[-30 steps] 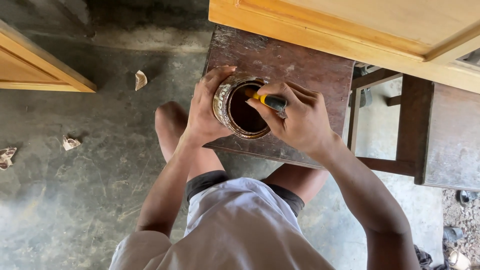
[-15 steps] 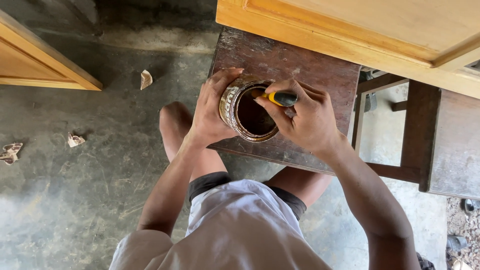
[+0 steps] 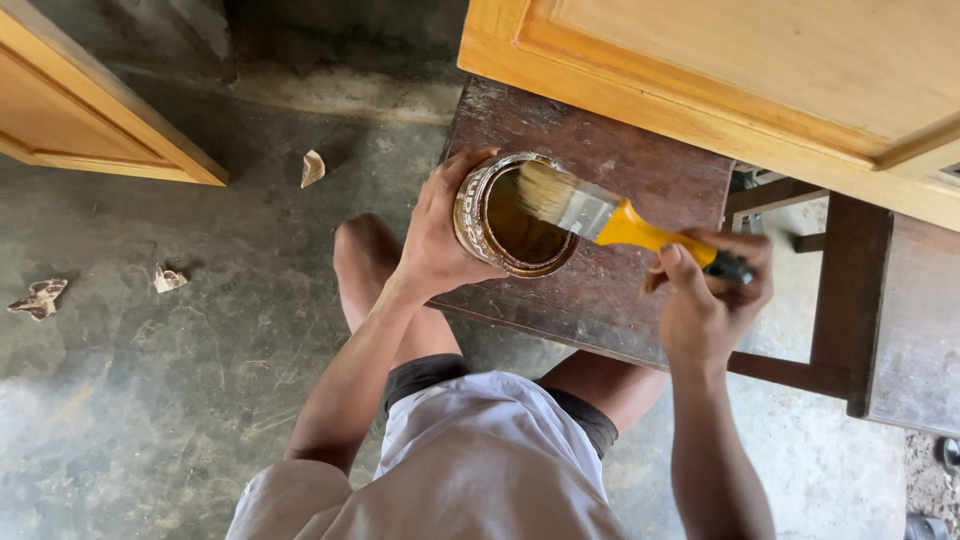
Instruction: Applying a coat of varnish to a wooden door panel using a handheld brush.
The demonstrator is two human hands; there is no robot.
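An open round tin (image 3: 515,215) of brown liquid stood on the dark wooden stool (image 3: 640,200), its label hidden. The left hand (image 3: 440,235) was wrapped around the tin's side. The right hand (image 3: 710,295), beside the tin, was closed on the yellow-handled paintbrush (image 3: 610,215), whose bristles sat over the tin's mouth.

A tin (image 3: 515,215) stands on a stool (image 3: 640,175), with the left hand (image 3: 440,235) wrapped round its left side. A brush (image 3: 610,215) slants over the tin's right rim, bristles above the opening, its handle in the right hand (image 3: 710,295) to the right. A panel (image 3: 760,75) lies behind the stool, another panel (image 3: 85,110) far left, and scraps (image 3: 313,167) lie on the floor (image 3: 150,400) between them.
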